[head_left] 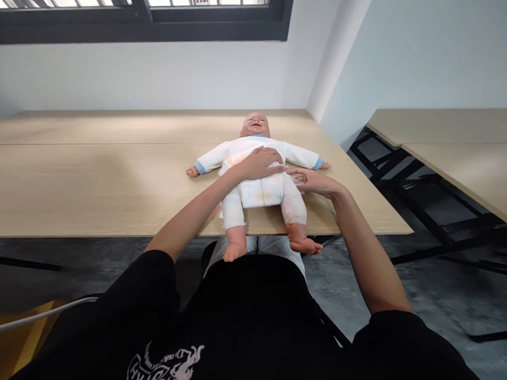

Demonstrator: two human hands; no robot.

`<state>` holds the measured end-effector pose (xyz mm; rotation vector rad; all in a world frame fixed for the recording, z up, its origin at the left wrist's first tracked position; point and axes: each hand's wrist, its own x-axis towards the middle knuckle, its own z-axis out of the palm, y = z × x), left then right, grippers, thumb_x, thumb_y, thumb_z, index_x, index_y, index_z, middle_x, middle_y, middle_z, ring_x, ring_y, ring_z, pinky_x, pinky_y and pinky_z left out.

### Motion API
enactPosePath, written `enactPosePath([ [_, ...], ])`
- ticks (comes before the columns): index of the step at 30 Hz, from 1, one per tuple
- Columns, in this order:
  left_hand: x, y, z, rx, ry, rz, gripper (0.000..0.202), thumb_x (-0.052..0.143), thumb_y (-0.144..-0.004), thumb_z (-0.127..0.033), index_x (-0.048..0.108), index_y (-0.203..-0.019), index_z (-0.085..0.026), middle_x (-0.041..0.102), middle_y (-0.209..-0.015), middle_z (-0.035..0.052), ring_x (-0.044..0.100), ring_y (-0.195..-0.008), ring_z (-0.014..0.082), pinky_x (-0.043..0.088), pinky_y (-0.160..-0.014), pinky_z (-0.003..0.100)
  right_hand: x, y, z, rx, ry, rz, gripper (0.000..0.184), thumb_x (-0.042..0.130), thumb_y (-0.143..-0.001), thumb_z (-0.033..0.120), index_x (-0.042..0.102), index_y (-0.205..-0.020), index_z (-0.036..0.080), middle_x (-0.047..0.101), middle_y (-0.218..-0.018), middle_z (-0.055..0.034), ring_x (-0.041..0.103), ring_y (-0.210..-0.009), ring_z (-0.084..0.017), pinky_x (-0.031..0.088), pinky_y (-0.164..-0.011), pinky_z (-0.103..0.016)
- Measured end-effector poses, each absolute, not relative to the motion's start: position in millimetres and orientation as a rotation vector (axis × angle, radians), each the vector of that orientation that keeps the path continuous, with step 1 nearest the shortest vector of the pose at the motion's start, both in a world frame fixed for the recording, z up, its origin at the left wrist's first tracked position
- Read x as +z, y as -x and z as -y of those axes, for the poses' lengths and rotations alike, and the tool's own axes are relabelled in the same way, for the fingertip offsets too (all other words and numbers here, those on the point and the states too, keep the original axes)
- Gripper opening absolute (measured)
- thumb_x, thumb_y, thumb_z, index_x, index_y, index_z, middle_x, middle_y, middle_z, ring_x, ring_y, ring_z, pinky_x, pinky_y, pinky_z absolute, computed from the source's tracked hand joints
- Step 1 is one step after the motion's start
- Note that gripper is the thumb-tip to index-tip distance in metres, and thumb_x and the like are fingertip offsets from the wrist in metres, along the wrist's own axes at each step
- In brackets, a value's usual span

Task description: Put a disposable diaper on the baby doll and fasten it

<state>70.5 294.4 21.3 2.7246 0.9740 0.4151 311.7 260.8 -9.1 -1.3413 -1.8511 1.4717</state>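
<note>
A baby doll (255, 124) lies on its back on the wooden table, its head toward the wall and its feet past the front edge. It wears a white top with blue cuffs and collar. Between its legs a white diaper (257, 194) is folded up over the front. Across the belly my left hand (259, 162) lies flat, pressing the diaper's upper front, fingers stretched. At the doll's hip on the right side of the view, my right hand (312, 181) has its fingers bent together on the diaper's side edge; the fingertips are partly hidden.
The table (99, 190) runs along the wall under a dark-framed window (214, 30). Another table (447, 126) with black folding legs stands to the right, beyond a gap. A white cable (47, 312) crosses at the lower left.
</note>
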Motion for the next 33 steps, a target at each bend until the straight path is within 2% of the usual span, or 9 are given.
enactPosePath([
  [3, 22, -71, -294, 0.407, -2.719, -0.999, 0.052, 0.031, -0.101, -0.056, 0.066, -0.115, -0.021, 0.062, -0.133, 0.0088, 0.050, -0.129, 0.0276, 0.027, -0.121, 0.047, -9, -312, -261, 1.407, 1.324, 1.885, 0.049, 0.085, -0.064, 0.038, 0.066, -0.105, 0.020, 0.070, -0.103, -0.0061, 0.063, -0.099, -0.022, 0.055, -0.087, -0.033],
  [8, 23, -71, -294, 0.401, -2.701, -0.975, 0.049, 0.031, -0.101, -0.054, 0.066, -0.112, -0.022, 0.064, -0.132, 0.0078, 0.051, -0.129, 0.0252, 0.025, -0.122, 0.047, -19, -303, -262, 1.313, 1.214, 1.815, 0.040, 0.084, -0.062, 0.037, 0.068, -0.092, 0.017, 0.068, -0.090, -0.0031, 0.060, -0.081, -0.018, 0.051, -0.076, -0.030],
  [10, 23, -71, -295, 0.398, -2.697, -0.973, 0.049, 0.031, -0.101, -0.055, 0.066, -0.112, -0.023, 0.065, -0.132, 0.0070, 0.052, -0.130, 0.0241, 0.025, -0.122, 0.047, -25, -297, -263, 1.277, 1.176, 1.701, 0.040, 0.084, -0.061, 0.037, 0.065, -0.090, 0.016, 0.068, -0.087, -0.0029, 0.060, -0.079, -0.017, 0.050, -0.077, -0.030],
  [14, 21, -70, -297, 0.403, -2.695, -0.977, 0.053, 0.030, -0.100, -0.059, 0.066, -0.114, -0.023, 0.065, -0.132, 0.0064, 0.053, -0.129, 0.0237, 0.026, -0.122, 0.046, -30, -285, -264, 1.269, 1.094, 1.459, 0.052, 0.087, -0.058, 0.038, 0.058, -0.096, 0.019, 0.069, -0.094, -0.0029, 0.065, -0.090, -0.018, 0.052, -0.085, -0.032],
  [17, 20, -70, -298, 0.403, -2.698, -0.970, 0.054, 0.030, -0.100, -0.060, 0.066, -0.115, -0.023, 0.065, -0.133, 0.0070, 0.053, -0.129, 0.0237, 0.028, -0.121, 0.045, -29, -278, -261, 1.328, 1.060, 1.372, 0.055, 0.085, -0.058, 0.034, 0.057, -0.103, 0.020, 0.071, -0.098, -0.0025, 0.066, -0.092, -0.017, 0.053, -0.082, -0.029],
  [20, 20, -71, -298, 0.402, -2.697, -0.980, 0.054, 0.030, -0.101, -0.058, 0.066, -0.116, -0.022, 0.066, -0.133, 0.0070, 0.053, -0.129, 0.0236, 0.027, -0.121, 0.046, -26, -274, -258, 1.389, 1.032, 1.293, 0.053, 0.082, -0.059, 0.030, 0.058, -0.105, 0.020, 0.071, -0.098, -0.0017, 0.067, -0.089, -0.016, 0.053, -0.076, -0.025],
  [23, 20, -70, -299, 0.417, -2.696, -0.979, 0.053, 0.030, -0.101, -0.057, 0.066, -0.117, -0.022, 0.066, -0.133, 0.0069, 0.053, -0.130, 0.0234, 0.026, -0.121, 0.045, -25, -275, -257, 1.426, 1.004, 1.265, 0.051, 0.083, -0.060, 0.027, 0.057, -0.103, 0.020, 0.070, -0.098, -0.0002, 0.066, -0.088, -0.014, 0.055, -0.077, -0.025],
  [29, 16, -69, -302, 0.430, -2.722, -0.952, 0.055, 0.029, -0.101, -0.060, 0.066, -0.117, -0.022, 0.067, -0.132, 0.0071, 0.053, -0.130, 0.0227, 0.030, -0.119, 0.042, -21, -279, -258, 1.462, 0.987, 1.166, 0.041, 0.084, -0.063, 0.024, 0.053, -0.089, 0.021, 0.065, -0.087, 0.0031, 0.065, -0.082, -0.011, 0.056, -0.076, -0.022],
  [33, 14, -69, -304, 0.446, -2.716, -0.945, 0.054, 0.030, -0.101, -0.060, 0.066, -0.117, -0.023, 0.068, -0.131, 0.0063, 0.054, -0.130, 0.0222, 0.029, -0.119, 0.043, -20, -279, -259, 1.480, 0.966, 1.127, 0.041, 0.078, -0.060, 0.015, 0.060, -0.097, 0.021, 0.068, -0.093, 0.0009, 0.065, -0.085, -0.012, 0.056, -0.075, -0.021],
])
